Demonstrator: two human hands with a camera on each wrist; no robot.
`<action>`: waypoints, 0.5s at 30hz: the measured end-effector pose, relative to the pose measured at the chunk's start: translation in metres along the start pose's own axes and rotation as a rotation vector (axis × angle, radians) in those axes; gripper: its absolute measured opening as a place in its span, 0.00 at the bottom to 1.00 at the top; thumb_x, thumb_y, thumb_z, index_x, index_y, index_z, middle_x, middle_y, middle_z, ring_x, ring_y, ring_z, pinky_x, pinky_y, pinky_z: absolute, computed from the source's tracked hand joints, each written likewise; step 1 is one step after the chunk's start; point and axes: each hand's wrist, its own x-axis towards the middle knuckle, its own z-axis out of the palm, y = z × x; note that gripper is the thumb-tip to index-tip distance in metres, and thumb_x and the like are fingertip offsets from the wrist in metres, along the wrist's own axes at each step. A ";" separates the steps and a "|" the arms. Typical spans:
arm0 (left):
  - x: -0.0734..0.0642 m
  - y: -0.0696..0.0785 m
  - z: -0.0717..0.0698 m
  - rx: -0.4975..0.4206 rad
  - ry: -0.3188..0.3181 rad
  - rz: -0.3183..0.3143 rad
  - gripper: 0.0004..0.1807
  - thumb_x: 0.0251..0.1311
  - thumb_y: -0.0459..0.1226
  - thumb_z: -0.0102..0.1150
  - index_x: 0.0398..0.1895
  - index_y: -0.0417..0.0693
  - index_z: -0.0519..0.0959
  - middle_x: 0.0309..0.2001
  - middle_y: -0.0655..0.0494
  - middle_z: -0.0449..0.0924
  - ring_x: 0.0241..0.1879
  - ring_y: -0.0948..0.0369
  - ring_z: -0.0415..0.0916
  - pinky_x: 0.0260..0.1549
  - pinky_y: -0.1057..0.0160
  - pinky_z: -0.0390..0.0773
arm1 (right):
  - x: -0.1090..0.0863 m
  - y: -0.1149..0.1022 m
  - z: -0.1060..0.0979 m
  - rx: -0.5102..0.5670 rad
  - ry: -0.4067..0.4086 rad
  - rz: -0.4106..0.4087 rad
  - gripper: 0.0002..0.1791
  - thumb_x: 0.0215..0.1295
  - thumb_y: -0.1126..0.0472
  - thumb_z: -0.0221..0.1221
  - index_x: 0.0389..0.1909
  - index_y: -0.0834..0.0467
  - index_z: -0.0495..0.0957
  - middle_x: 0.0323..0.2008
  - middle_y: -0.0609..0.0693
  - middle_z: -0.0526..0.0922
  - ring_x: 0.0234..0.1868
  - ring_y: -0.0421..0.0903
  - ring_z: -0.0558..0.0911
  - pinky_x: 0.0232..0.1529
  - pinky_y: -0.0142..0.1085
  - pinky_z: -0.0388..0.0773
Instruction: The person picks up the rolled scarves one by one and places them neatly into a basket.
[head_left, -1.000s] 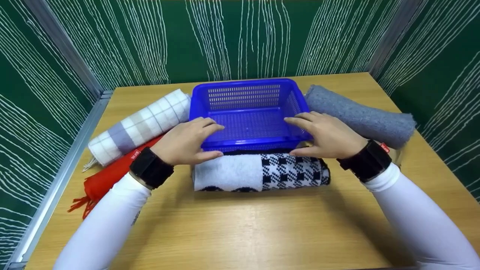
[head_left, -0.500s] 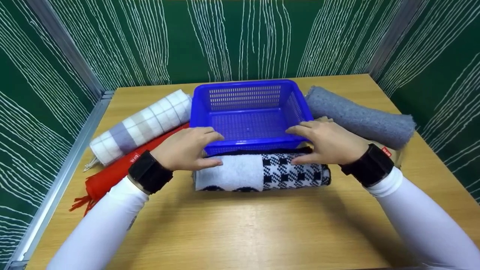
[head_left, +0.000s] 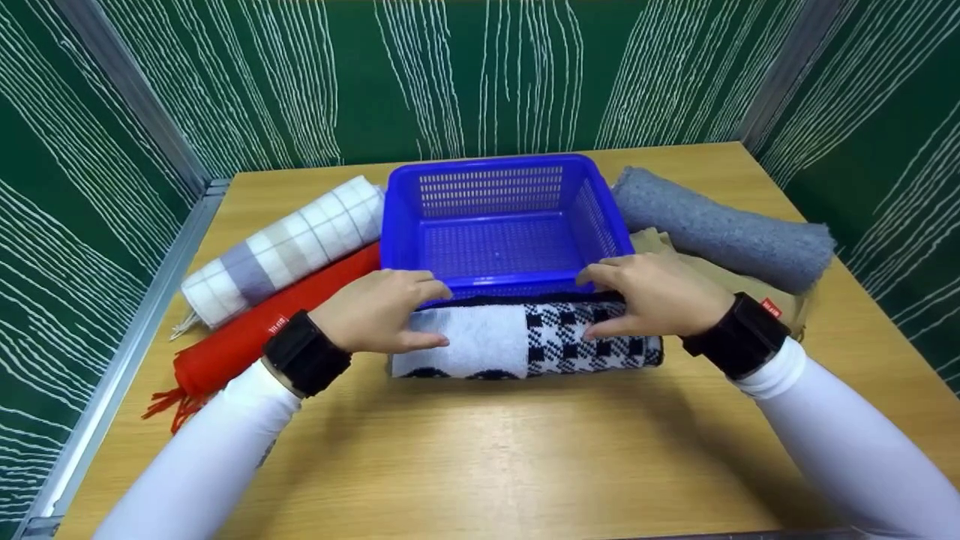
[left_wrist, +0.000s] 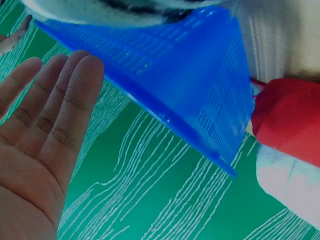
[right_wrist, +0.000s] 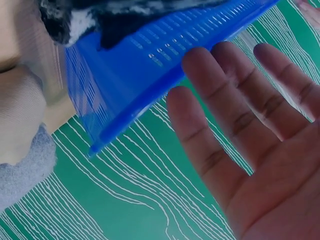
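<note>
A rolled knit scarf (head_left: 480, 341), pale grey on one half and black-and-white houndstooth on the other, lies along the near side of a blue plastic basket (head_left: 502, 281). My left hand (head_left: 382, 311) is over the scarf's left end, thumb spread from the fingers. Over its houndstooth end is my right hand (head_left: 656, 296), in a similar pose. Both wrist views show the left fingers (left_wrist: 70, 107) and right fingers (right_wrist: 227, 100) extended, apart from the scarf, with nothing held. Nothing lies inside the basket.
Left of the basket lie a white checked roll (head_left: 285, 251) and a red fringed roll (head_left: 300, 292). To its right are a grey fuzzy roll (head_left: 720, 225) and a tan roll (head_left: 739, 277), partly behind my right hand. Green walls with white lines enclose the wooden table (head_left: 495, 457).
Both hands have drawn back a little toward me, from over the basket's front rim to over the scarf. The scarf and basket have stayed in place.
</note>
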 end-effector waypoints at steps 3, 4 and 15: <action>0.000 0.001 0.004 -0.003 -0.018 -0.007 0.29 0.65 0.53 0.75 0.60 0.42 0.85 0.49 0.47 0.89 0.44 0.51 0.87 0.49 0.49 0.88 | 0.000 0.000 0.004 0.005 -0.022 -0.006 0.39 0.58 0.36 0.78 0.59 0.61 0.84 0.48 0.57 0.92 0.42 0.52 0.91 0.43 0.52 0.89; 0.000 0.001 0.005 -0.005 -0.027 -0.011 0.29 0.65 0.53 0.75 0.60 0.42 0.85 0.49 0.47 0.89 0.45 0.51 0.87 0.50 0.49 0.88 | 0.000 0.000 0.005 0.010 -0.031 -0.005 0.40 0.58 0.36 0.77 0.60 0.61 0.84 0.49 0.57 0.92 0.42 0.52 0.91 0.44 0.52 0.90; 0.004 0.001 0.017 0.004 -0.129 -0.047 0.39 0.63 0.55 0.76 0.69 0.39 0.79 0.56 0.45 0.87 0.52 0.50 0.87 0.57 0.47 0.86 | 0.000 0.000 0.017 0.012 -0.092 0.008 0.47 0.54 0.35 0.79 0.67 0.62 0.81 0.58 0.61 0.89 0.51 0.59 0.92 0.53 0.56 0.89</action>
